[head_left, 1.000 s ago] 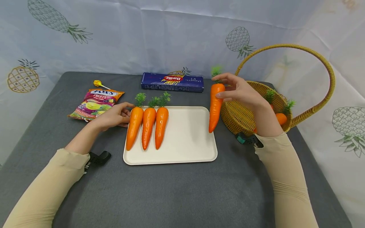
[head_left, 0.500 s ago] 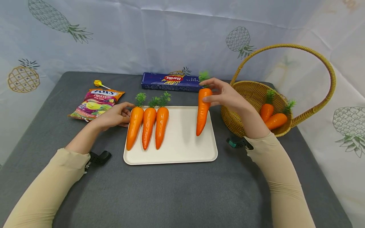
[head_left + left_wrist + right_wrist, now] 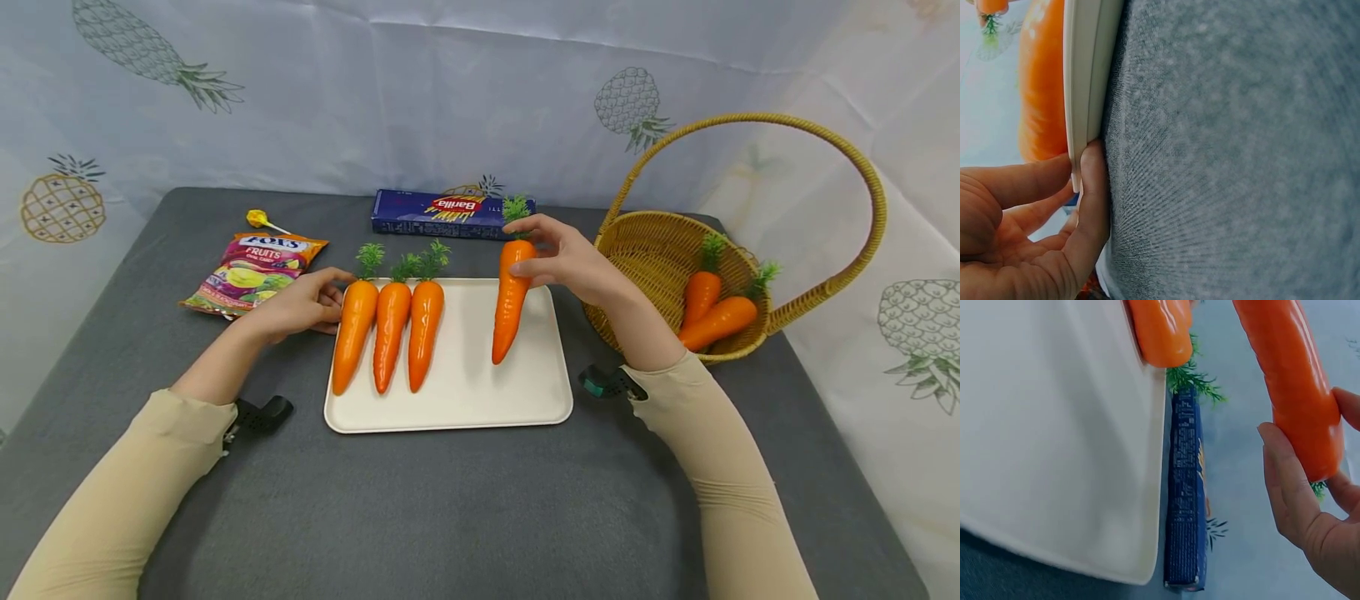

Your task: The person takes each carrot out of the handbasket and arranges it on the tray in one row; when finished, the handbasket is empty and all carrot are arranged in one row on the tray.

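Observation:
My right hand (image 3: 564, 260) grips an orange carrot (image 3: 510, 304) near its leafy top, with the tip hanging down over the right half of a cream tray (image 3: 517, 400). In the right wrist view the held carrot (image 3: 1294, 381) is raised above the tray (image 3: 1072, 456). My left hand (image 3: 303, 307) pinches the tray's left edge; the left wrist view shows thumb and finger on either side of the rim (image 3: 1085, 81). Three carrots lie side by side on the tray's left half: a left one (image 3: 355, 337), a middle one (image 3: 392, 337) and a right one (image 3: 425, 337).
A wicker basket (image 3: 637, 250) with a tall handle stands at the right, two carrots (image 3: 720, 321) inside. Behind the tray lies a blue spaghetti box (image 3: 420, 213). A candy bag (image 3: 255, 271) and a yellow lollipop (image 3: 257, 219) lie at the left on the grey table (image 3: 420, 517).
My right hand has carried the carrot leftward from beside the basket to over the tray. Both carrots in the basket now show more fully. My left hand stays at the tray's edge.

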`<action>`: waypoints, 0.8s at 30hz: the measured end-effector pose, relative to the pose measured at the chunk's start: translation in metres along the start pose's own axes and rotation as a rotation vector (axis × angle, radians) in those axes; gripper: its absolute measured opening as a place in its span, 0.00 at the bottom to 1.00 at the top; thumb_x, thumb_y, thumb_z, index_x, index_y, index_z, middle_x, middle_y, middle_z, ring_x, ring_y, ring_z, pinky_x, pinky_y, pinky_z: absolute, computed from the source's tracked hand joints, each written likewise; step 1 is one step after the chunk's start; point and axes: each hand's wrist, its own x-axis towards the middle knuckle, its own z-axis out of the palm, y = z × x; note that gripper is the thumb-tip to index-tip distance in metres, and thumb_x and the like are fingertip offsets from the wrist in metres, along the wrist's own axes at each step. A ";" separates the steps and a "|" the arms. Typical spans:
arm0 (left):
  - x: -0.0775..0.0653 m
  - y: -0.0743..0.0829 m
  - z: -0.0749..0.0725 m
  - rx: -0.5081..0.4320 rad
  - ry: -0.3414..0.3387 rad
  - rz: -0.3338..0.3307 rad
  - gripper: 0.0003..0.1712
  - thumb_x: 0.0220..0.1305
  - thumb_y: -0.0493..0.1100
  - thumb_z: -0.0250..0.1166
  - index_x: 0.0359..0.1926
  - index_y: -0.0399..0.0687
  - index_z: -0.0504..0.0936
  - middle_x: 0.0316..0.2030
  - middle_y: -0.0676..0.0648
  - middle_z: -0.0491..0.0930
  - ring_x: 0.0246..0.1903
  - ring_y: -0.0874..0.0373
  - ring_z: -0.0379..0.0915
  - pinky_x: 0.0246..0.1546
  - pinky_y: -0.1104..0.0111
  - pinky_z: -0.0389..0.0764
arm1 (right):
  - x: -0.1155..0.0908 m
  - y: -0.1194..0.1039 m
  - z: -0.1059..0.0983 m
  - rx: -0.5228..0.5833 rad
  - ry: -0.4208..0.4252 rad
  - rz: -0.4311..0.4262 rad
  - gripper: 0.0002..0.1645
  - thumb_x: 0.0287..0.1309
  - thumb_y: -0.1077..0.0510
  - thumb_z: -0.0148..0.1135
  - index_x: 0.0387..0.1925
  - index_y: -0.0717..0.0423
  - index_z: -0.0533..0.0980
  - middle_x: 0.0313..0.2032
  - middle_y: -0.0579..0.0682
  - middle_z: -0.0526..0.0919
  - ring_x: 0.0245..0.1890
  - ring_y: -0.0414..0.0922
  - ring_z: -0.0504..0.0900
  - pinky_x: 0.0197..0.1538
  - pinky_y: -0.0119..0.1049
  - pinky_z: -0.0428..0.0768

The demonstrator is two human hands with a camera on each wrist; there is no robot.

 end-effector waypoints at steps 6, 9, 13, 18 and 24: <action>0.000 -0.001 -0.001 0.007 -0.006 0.006 0.35 0.70 0.32 0.52 0.74 0.30 0.50 0.46 0.38 0.69 0.37 0.60 0.73 0.39 0.69 0.87 | 0.005 0.002 0.010 -0.003 -0.010 0.006 0.36 0.59 0.62 0.65 0.68 0.51 0.65 0.59 0.57 0.69 0.56 0.54 0.77 0.48 0.45 0.87; 0.001 -0.001 -0.001 0.009 -0.006 0.003 0.35 0.70 0.32 0.52 0.74 0.30 0.50 0.46 0.38 0.69 0.37 0.60 0.73 0.39 0.69 0.87 | 0.008 0.003 0.015 0.000 -0.012 0.010 0.36 0.59 0.61 0.65 0.68 0.51 0.66 0.58 0.57 0.69 0.55 0.54 0.77 0.48 0.45 0.87; 0.001 -0.002 -0.001 0.006 -0.007 0.002 0.35 0.70 0.32 0.52 0.74 0.30 0.50 0.46 0.38 0.69 0.37 0.60 0.73 0.39 0.69 0.87 | 0.013 0.006 0.024 -0.002 -0.019 0.021 0.35 0.58 0.61 0.66 0.67 0.49 0.67 0.57 0.56 0.70 0.55 0.53 0.78 0.48 0.45 0.88; 0.001 -0.002 -0.001 0.006 -0.006 -0.002 0.35 0.70 0.32 0.52 0.74 0.31 0.50 0.46 0.38 0.68 0.36 0.60 0.73 0.39 0.70 0.87 | 0.018 0.009 0.036 0.003 -0.045 0.027 0.35 0.57 0.61 0.67 0.66 0.48 0.68 0.58 0.56 0.70 0.54 0.53 0.78 0.48 0.44 0.88; 0.000 -0.001 -0.001 -0.002 -0.008 0.007 0.35 0.70 0.32 0.52 0.74 0.31 0.50 0.47 0.37 0.69 0.37 0.60 0.74 0.39 0.70 0.87 | 0.024 0.013 0.047 0.011 -0.084 0.028 0.37 0.57 0.60 0.67 0.68 0.51 0.66 0.58 0.56 0.71 0.53 0.52 0.78 0.48 0.43 0.88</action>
